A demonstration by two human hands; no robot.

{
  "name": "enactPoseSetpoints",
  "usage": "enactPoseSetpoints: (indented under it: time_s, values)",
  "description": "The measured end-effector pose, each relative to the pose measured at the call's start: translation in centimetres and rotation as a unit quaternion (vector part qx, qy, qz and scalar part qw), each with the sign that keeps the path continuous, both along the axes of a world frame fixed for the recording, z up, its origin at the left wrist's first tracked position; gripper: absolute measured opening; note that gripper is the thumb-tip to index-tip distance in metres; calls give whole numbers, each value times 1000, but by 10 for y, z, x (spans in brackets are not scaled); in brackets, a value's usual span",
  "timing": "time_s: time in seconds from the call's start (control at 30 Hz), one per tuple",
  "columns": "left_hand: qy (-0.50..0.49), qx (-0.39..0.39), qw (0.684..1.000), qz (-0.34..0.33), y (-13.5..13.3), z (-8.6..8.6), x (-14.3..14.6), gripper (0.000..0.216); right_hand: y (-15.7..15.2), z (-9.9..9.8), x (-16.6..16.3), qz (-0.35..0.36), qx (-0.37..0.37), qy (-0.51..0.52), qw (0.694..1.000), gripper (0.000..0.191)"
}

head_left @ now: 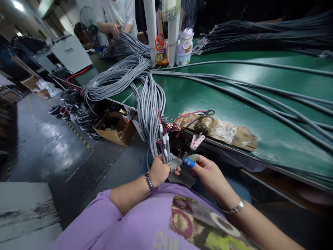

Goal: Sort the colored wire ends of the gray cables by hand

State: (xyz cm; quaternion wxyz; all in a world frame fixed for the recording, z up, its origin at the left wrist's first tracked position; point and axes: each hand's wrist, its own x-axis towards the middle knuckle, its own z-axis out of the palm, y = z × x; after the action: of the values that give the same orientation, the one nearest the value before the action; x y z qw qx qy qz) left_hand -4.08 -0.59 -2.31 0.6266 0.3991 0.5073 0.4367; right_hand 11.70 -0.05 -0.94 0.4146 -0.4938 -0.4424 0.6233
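Note:
My left hand (160,172) is closed around several grey cables (167,149) whose ends point up, with white sleeves and thin coloured wires at the tips. Tape or a cover wraps some of its fingers. Close beside it, my right hand (208,170) pinches at thin wires (183,159) between thumb and forefinger, with blue tape on the thumb. The exact piece in that pinch is too small to make out. A large coil of grey cable (151,100) hangs over the table edge behind my left hand. Copper-tipped wires (173,127) lie bunched at the edge.
A green table (234,104) carries long grey cables and a taped wooden board (231,133). A pink clip (197,141) sits at its edge. Orange scissors (160,41) hang by a post. Another person (117,21) handles cable across the table. A cardboard box (116,126) stands on the floor.

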Motion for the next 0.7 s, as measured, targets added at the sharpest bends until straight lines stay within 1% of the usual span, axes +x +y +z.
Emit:
enactPoseSetpoints:
  time_s: [0.2,0.33,0.53,0.6,0.7]
  values:
    - [1,5,1000,24,-1,0,1,36,0,-2,4,45,10,-8,999,37]
    - [6,-3,1000,16,-1,2,3,36,5,0,3,49,16,-13,999,37]
    - [11,2,1000,-1,-1,4,5,37,12,10,-3,85,34,-40,995,38]
    - [17,3,1000,-16,0,5,4,37,12,11,-3,96,34,-34,994,36]
    - [31,-9,997,-74,3,7,0,38,11,9,-2,102,43,-19,994,34]
